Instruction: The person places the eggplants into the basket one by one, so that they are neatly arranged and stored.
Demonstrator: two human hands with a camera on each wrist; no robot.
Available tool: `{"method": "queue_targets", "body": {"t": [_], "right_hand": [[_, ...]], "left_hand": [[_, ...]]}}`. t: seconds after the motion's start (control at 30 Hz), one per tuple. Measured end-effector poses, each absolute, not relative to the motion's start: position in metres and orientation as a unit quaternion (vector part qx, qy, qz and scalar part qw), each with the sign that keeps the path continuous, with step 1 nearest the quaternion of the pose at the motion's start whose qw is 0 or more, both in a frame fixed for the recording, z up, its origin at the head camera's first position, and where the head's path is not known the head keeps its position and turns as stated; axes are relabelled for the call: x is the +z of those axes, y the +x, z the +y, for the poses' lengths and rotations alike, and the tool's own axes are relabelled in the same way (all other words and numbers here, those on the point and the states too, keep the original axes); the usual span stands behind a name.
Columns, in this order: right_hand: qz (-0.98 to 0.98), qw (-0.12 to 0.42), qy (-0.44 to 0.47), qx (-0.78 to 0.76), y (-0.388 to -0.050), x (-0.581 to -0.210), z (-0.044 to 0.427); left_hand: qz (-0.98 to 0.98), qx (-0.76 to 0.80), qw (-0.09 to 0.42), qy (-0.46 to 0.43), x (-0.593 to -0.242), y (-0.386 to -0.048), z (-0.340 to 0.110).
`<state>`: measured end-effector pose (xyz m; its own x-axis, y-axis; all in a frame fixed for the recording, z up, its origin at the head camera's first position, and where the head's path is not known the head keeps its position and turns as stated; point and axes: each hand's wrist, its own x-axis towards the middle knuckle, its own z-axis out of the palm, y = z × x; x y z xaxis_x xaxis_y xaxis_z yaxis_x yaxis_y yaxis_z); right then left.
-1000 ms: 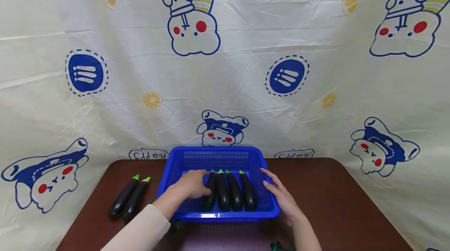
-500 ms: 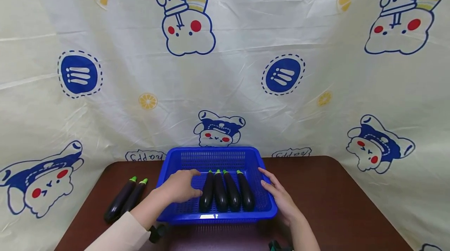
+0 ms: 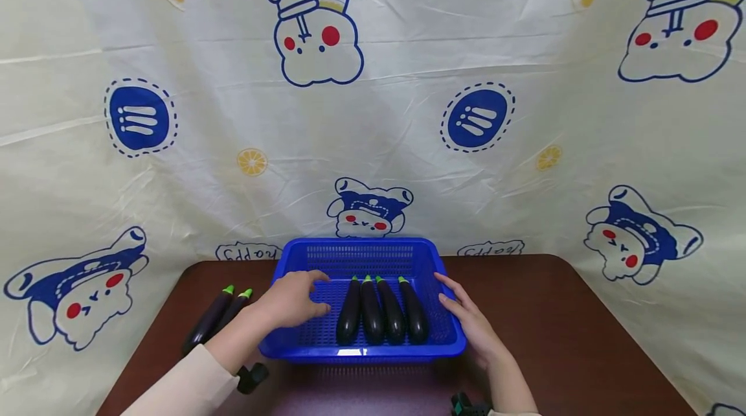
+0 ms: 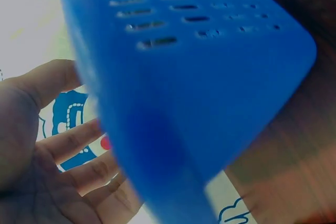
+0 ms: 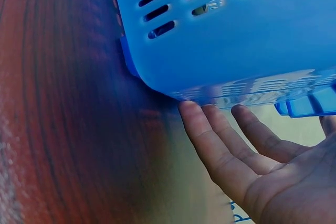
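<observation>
Your basket (image 3: 396, 353) has four eggplants (image 3: 372, 313); two others (image 3: 210, 319) sit out, lower left. Left hand (image 3: 288, 300) spread, empty; right hand (image 3: 476, 327), fingers loosely straight, touches basket.

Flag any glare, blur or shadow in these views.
Head view: glare on the near rim of the basket, highlights on the eggplants; left wrist view: basket's near part blurred beside the left hand; right wrist view: dark shadow on the table.
</observation>
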<state>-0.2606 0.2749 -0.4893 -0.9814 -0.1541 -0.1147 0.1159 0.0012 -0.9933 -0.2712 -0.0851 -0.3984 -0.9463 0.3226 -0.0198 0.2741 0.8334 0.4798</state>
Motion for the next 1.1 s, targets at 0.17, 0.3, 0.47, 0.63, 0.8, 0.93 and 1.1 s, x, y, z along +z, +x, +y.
{"method": "queue_targets", "body": {"t": [0.17,0.3,0.47,0.63,0.8,0.93,1.1], "right_hand": [[0.705,0.09,-0.011,-0.703,-0.26,-0.489,0.277],[0.702,0.086,-0.008,-0.706,-0.259,-0.487,0.28],[0.702,0.082,-0.004,-0.707,-0.257,-0.487,0.284],[0.7,0.081,-0.006,-0.71,-0.256,-0.486,0.287],[0.701,0.072,-0.004,-0.71,-0.255,-0.486,0.288],[0.705,0.067,-0.003,-0.705,-0.255,-0.488,0.284],[0.706,0.079,-0.018,-0.703,-0.257,-0.489,0.277]], "left_hand": [[0.955,0.241,0.028,0.169,-0.393,-0.274,-0.091],[0.955,0.242,0.02,0.171,-0.384,-0.276,-0.094],[0.954,0.249,0.021,0.164,-0.379,-0.278,-0.099],[0.955,0.25,0.006,0.162,-0.375,-0.281,-0.108],[0.952,0.256,-0.013,0.168,-0.373,-0.283,-0.123],[0.952,0.255,-0.022,0.166,-0.377,-0.283,-0.144],[0.966,0.22,-0.023,0.132,-0.39,-0.284,-0.179]]}}
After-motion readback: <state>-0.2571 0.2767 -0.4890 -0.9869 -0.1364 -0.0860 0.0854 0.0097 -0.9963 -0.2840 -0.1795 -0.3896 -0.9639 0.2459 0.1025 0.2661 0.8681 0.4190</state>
